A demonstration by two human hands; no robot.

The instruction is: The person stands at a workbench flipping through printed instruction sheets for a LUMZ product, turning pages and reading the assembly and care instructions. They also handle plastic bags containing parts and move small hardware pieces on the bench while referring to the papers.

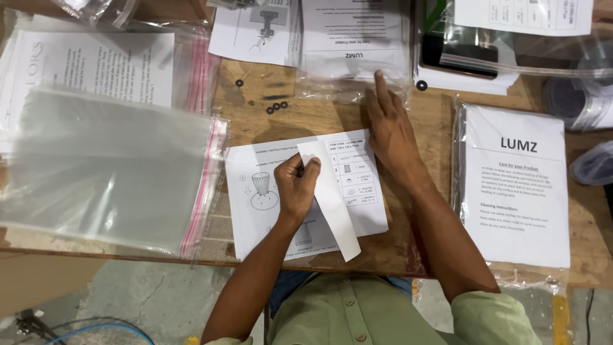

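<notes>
Clear plastic bags with pink seal strips crowd the wooden table to the left, small black washers above. Left hand is closed, pinching a white paper strip over the instruction sheet. Right hand, open, index finger pressing a bagged leaflet. Another bagged white care sheet lies at right.

Olive-green button-up shirt — short sleeves, small round buttons down front; forearms bare, no gloves — blue trousers underneath.
</notes>
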